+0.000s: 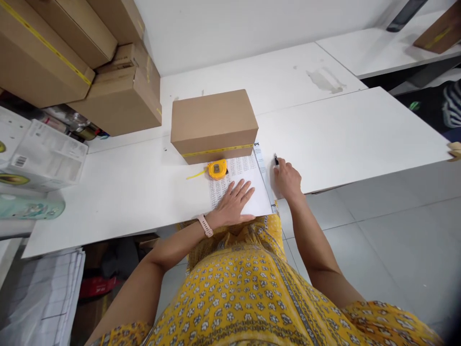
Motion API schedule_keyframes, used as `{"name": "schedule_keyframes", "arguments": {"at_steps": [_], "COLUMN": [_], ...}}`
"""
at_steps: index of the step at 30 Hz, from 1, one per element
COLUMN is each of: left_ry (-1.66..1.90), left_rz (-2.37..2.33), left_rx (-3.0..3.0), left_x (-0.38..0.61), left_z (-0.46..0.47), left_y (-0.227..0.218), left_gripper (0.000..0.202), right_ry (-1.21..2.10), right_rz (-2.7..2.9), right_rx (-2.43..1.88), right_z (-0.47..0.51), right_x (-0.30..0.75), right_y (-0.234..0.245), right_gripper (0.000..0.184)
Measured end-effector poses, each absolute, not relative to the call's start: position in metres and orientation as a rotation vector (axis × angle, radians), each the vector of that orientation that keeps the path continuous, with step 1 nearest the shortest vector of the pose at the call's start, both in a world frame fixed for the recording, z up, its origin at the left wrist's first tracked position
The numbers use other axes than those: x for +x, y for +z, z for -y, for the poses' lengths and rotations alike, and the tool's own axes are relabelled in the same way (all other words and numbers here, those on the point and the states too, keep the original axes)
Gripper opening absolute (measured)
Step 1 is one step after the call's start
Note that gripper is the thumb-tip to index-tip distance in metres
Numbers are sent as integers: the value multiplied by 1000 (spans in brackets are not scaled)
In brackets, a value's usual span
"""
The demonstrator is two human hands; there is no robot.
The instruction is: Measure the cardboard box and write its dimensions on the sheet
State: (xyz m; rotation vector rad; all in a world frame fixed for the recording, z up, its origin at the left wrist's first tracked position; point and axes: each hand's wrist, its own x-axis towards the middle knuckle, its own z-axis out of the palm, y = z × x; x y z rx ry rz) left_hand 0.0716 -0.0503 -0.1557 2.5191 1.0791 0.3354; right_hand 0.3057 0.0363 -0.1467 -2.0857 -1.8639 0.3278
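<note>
My left hand (233,204) lies flat with fingers spread on a printed sheet of paper (256,185) at the table's front edge. Several rows of small print run along the sheet's left and upper parts, and a blue-grey strip (268,185) lies along its right side. To the right of the paper, my right hand (288,180) rests on the table, its fingers closed around a small black pen (276,159), mostly hidden. Beyond my left hand sits a yellow tape measure (217,169) with a short length of blade out to the left. Behind it stands a closed cardboard box (215,122), covering the paper's far edge.
Stacked cardboard boxes (122,101) stand at the back left. A white carton (46,154) and a mint-green item (34,206) are at the left edge. A white wall (234,38) bounds the table (342,139) behind. Another box (439,31) is far right.
</note>
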Motion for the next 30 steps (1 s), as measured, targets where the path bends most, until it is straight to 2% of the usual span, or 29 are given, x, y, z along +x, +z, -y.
{"name": "schedule_keyframes", "arguments": {"at_steps": [3, 6, 8, 12, 15, 19, 22, 24, 27, 30], "left_ry": [231, 127, 110, 158, 215, 302, 330, 322, 303, 299], "left_rz": [-1169, -1227, -1247, -1245, -1242, -1315, -1377, -1400, -1405, -1405], "left_rx": [2584, 2644, 2672, 2668, 2644, 2587, 2553, 2544, 2548, 2555], "left_x": [78, 81, 82, 79, 78, 79, 81, 82, 82, 82], "left_z": [48, 50, 51, 52, 53, 53, 54, 54, 53, 53], "left_y": [-152, -149, -148, -146, -147, -153, -157, -159, -160, -158], "left_gripper": [95, 94, 94, 87, 80, 72, 74, 75, 76, 76], "right_ry": [668, 1177, 1328, 1278, 1267, 1459, 1400, 1242, 1024, 982], "right_rz": [1632, 1246, 1105, 1126, 1115, 1113, 1212, 1291, 1357, 1390], "right_rx": [-1850, -1361, -1111, -1058, -1092, -1031, -1125, -1227, -1316, -1321], "right_z": [-30, -12, 1, 8, -7, -30, -37, -36, -36, -39], "right_x": [318, 335, 338, 310, 275, 244, 238, 237, 236, 236], "right_y": [-140, -125, -114, -108, -120, -141, -151, -156, -158, -160], "right_gripper": [40, 38, 39, 29, 45, 57, 50, 39, 37, 27]}}
